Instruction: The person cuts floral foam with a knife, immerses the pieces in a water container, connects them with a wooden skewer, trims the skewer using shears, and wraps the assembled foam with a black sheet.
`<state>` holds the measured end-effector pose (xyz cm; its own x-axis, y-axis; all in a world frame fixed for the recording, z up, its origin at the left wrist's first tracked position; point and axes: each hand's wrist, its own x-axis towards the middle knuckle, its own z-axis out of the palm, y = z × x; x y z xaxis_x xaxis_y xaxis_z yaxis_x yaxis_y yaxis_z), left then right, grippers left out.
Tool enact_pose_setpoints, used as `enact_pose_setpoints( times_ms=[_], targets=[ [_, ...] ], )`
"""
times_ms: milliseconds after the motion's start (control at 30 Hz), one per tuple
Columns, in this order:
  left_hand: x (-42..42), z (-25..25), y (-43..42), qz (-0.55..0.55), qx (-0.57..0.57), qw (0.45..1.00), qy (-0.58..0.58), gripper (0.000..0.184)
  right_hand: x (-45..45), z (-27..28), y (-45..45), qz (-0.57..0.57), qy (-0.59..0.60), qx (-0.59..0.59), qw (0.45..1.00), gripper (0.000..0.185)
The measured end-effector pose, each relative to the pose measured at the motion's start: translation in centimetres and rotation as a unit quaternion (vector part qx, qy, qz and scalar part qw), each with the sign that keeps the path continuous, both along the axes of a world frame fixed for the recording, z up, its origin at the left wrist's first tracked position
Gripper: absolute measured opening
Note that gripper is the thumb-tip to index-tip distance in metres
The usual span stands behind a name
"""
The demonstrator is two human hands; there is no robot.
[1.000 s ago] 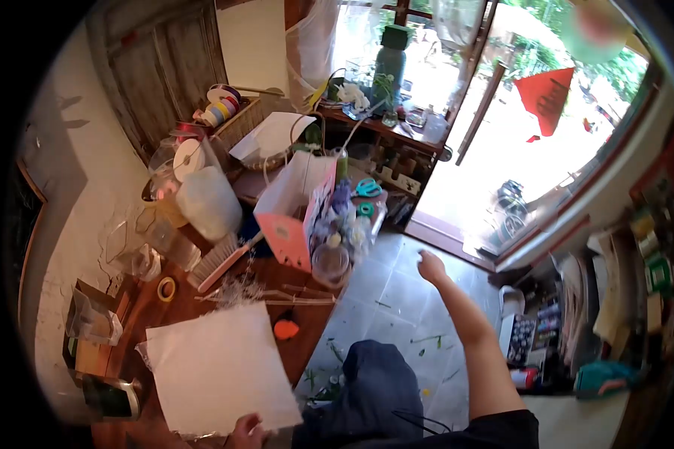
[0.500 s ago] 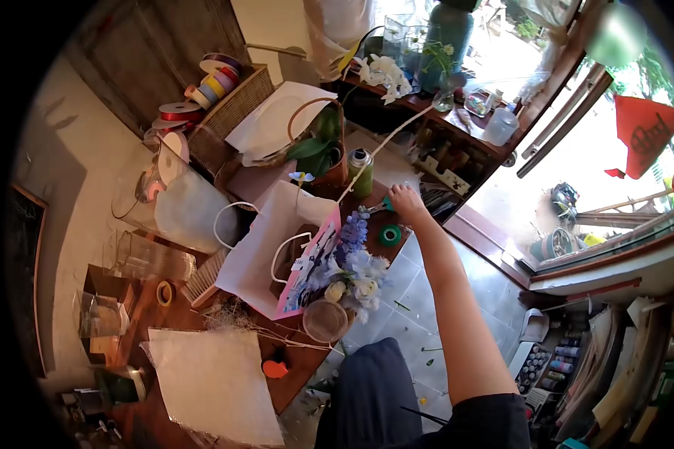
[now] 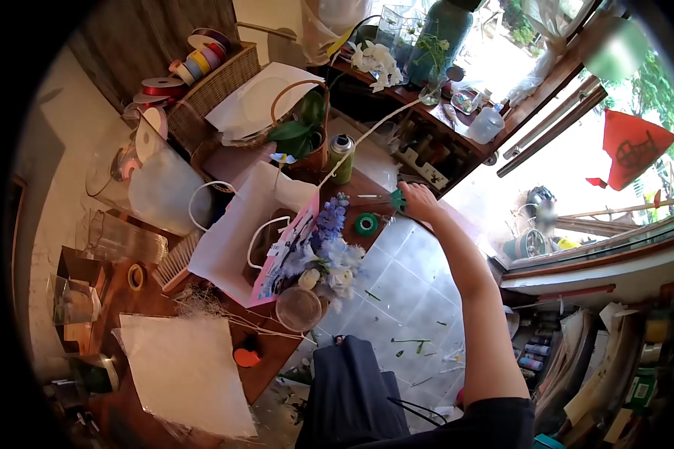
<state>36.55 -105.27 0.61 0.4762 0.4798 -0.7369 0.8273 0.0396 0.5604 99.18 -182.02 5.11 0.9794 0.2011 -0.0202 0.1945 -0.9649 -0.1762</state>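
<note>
My right hand (image 3: 419, 201) is closed around the teal handle of a pair of scissors (image 3: 398, 200). Their thin metal blade points left, above the far right corner of the wooden table (image 3: 277, 352). Just left of and below the hand lies a roll of green tape (image 3: 366, 224). Blue and white flowers (image 3: 332, 258) lean out beside a pink-edged paper gift bag (image 3: 288, 247) with white handles. A green spray can (image 3: 341, 159) stands behind them. My left hand is out of view.
A clear round container (image 3: 299, 309) sits at the table's near edge, close to an orange-red object (image 3: 247, 356) and pale paper sheets (image 3: 187, 374). Ribbon spools (image 3: 202, 60) top a wicker basket (image 3: 213, 90). Cut stems (image 3: 410, 341) litter the tiled floor.
My right hand has lifted the scissors slightly off to the right, away from the tape roll, and their blade now shows. The whole view has shifted a little.
</note>
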Motion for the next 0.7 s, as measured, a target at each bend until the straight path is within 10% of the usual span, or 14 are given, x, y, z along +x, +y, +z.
enact_pose_setpoints(
  times_ms=[200,333,433,533,700],
  targets=[
    [4.4,0.5,-5.9,0.125,-0.03,0.992,0.014,0.017,0.4,-2.0,-0.2,0.061,-0.013,0.02,0.998,0.068],
    [13.8,5.7,-13.0,-0.177,0.441,0.878,-0.057,0.026,2.9,-5.9,-0.2,0.147,-0.042,0.084,0.985,0.062],
    [19.2,4.4,-14.0,-0.233,0.505,0.816,-0.159,0.054,3.8,-6.0,0.9,0.145,-0.04,0.036,0.988,0.065],
    [24.2,3.8,-13.9,-0.291,0.475,0.83,0.011,0.107,4.4,-6.1,1.0,0.178,-0.015,-0.055,0.982,0.072],
    [26.3,4.4,-8.6,-0.369,0.468,0.796,0.102,0.112,3.8,-2.8,2.7,0.172,0.019,-0.025,0.985,0.066]
  ],
)
